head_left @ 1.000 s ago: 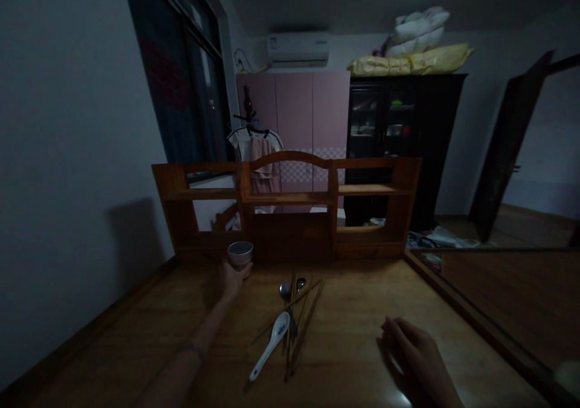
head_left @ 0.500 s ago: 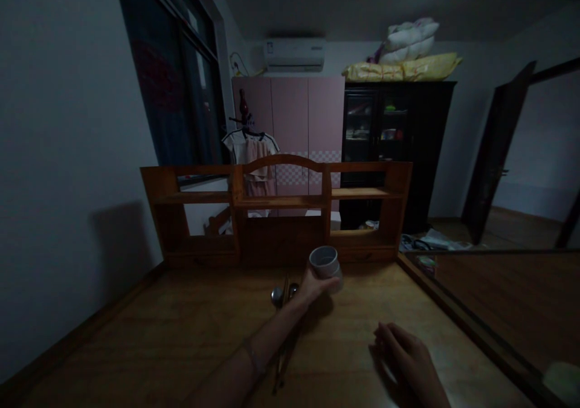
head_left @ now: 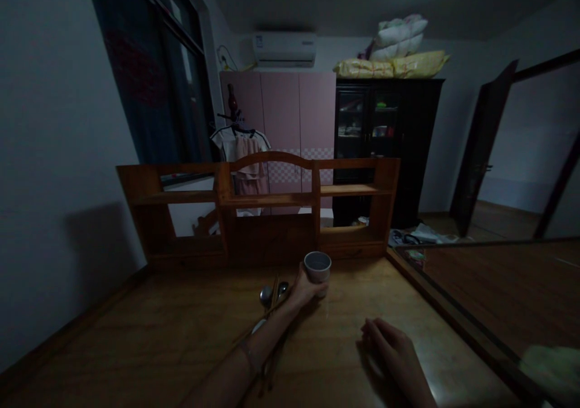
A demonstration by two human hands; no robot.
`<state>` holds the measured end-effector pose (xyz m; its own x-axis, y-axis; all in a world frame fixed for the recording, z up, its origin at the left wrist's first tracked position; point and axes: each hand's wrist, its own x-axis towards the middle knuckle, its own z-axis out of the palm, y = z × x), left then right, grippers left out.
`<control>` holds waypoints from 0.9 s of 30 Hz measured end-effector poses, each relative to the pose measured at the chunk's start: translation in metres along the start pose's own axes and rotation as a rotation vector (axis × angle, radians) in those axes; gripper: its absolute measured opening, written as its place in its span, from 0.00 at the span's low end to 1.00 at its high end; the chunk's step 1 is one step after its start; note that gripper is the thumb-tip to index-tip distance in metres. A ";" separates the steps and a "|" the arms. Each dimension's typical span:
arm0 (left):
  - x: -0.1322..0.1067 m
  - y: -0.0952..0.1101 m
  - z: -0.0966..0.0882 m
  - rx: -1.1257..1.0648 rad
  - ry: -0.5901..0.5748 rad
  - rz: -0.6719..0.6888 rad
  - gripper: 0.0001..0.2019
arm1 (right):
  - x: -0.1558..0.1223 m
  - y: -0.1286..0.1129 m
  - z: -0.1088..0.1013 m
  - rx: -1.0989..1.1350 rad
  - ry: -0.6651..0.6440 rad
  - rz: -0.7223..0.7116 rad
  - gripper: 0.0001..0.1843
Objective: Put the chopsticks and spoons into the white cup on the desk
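My left hand [head_left: 302, 287] is wrapped round a small white cup [head_left: 317, 265], held upright on the wooden table [head_left: 149, 329] near the foot of the desk shelf. My left forearm crosses over a pile of chopsticks and metal spoons [head_left: 272, 293], hiding most of it. Over on the right, my right hand [head_left: 389, 347] rests on the table with its fingers loosely curled and nothing in it.
A wooden desk shelf [head_left: 258, 205] with open compartments stands along the table's far edge. A raised wooden edge [head_left: 457, 323] borders the table on the right. Behind are a pink wardrobe [head_left: 281, 118], a dark cabinet [head_left: 385, 136] and hanging clothes [head_left: 240, 148].
My left hand carried the cup from the table's left, across the chopsticks, to the right of them. In the last half second the cup went from tilted to upright. My right hand stayed still.
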<state>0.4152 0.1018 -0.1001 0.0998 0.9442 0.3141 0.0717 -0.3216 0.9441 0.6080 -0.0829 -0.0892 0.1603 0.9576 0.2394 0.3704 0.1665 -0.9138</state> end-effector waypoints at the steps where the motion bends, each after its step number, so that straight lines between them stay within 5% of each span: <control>1: 0.000 0.001 -0.001 0.010 -0.008 0.001 0.43 | 0.000 -0.001 0.000 -0.005 0.013 0.001 0.28; 10: -0.009 0.012 -0.027 0.106 -0.156 0.076 0.44 | 0.000 -0.001 -0.005 -0.030 -0.022 0.009 0.29; 20: -0.008 0.011 -0.018 0.244 -0.147 0.020 0.37 | -0.004 -0.013 -0.004 -0.035 -0.006 0.022 0.29; 23: -0.011 0.019 -0.033 0.316 -0.133 0.023 0.37 | -0.004 -0.014 -0.002 -0.026 0.028 0.029 0.30; 27: -0.019 0.033 -0.076 0.435 -0.091 0.043 0.32 | -0.003 -0.010 -0.002 -0.040 0.016 0.041 0.30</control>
<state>0.3402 0.0787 -0.0674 0.1972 0.9253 0.3238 0.4744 -0.3791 0.7945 0.6056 -0.0879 -0.0798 0.1909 0.9595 0.2072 0.3997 0.1168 -0.9092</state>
